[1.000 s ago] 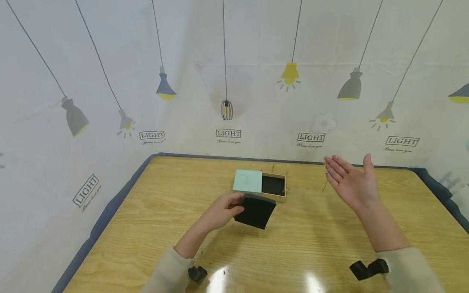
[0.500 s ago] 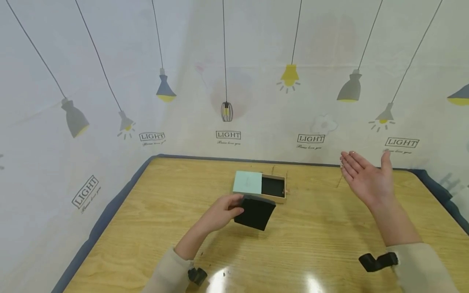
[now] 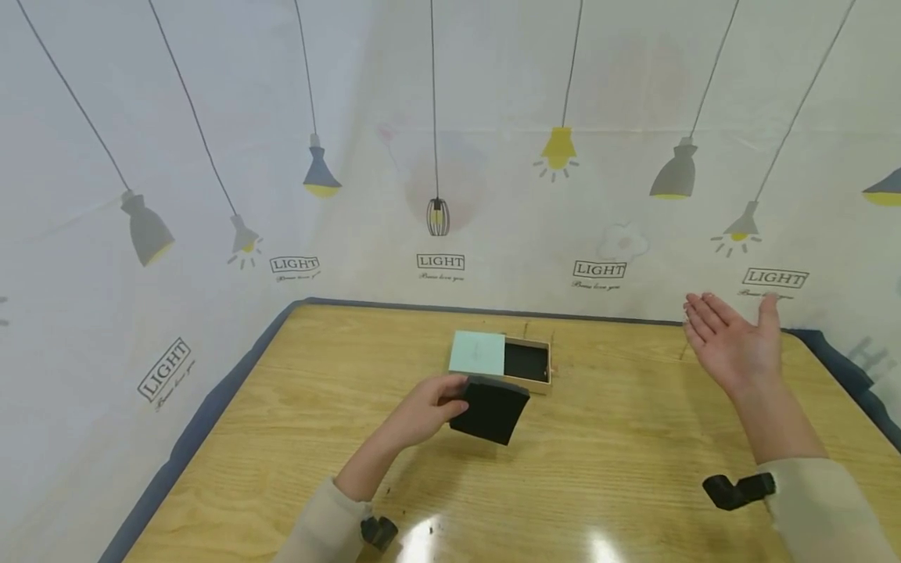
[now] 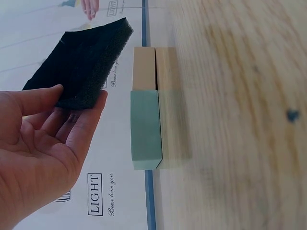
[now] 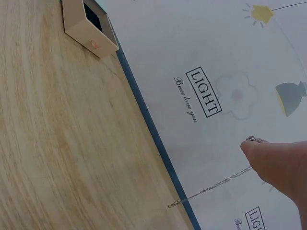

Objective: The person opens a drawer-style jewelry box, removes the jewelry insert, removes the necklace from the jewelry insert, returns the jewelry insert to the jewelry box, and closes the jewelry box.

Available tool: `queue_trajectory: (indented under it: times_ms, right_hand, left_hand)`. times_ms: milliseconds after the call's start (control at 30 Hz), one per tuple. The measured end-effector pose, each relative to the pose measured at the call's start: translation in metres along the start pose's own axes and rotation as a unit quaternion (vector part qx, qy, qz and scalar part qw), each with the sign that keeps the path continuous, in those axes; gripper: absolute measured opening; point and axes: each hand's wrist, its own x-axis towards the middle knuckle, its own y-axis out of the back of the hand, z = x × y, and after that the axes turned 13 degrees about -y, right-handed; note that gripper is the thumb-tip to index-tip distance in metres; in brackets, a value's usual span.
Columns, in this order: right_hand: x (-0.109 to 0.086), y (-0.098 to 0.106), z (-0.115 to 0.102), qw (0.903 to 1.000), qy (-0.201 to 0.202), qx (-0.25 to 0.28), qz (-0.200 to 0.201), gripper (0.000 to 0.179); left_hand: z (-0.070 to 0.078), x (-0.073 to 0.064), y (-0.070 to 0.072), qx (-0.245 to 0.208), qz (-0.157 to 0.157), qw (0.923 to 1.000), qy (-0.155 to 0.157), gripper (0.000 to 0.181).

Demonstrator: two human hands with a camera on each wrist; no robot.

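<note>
My left hand [image 3: 422, 410] pinches a black foam pad [image 3: 490, 410] by one edge between thumb and fingers. The pad is tilted above the table, in front of a small drawer box. Its pale teal sleeve [image 3: 477, 353] has the tan drawer [image 4: 144, 68] pulled out part way to the right, showing a dark lining [image 3: 526, 362]. Off to the right, my right hand [image 3: 735, 352] is raised, palm facing me, with fingers extended. A thin silver chain [image 5: 220, 183] hangs from its fingertips, as the right wrist view shows; part of the chain is hidden behind the hand.
The wooden table [image 3: 317, 453] ends at a blue-edged cloth backdrop [image 3: 521, 211] printed with lamps. A small pink pull tab [image 5: 95, 44] sits on the drawer's end. Black camera mounts [image 3: 739, 491] are on both sleeves.
My right hand has moved steadily to the right with the chain hanging from it. The left hand and foam pad have stayed almost still, and the box is where it was.
</note>
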Motion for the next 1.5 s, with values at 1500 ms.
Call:
queue_trajectory:
  times_ms: [1500]
  right_hand:
    - [0.013,0.041,0.036,0.9554,-0.2,-0.137,0.169,0.09]
  left_hand:
    - [0.0,-0.003,0.002,0.003,0.003,1.0,0.005,0.047]
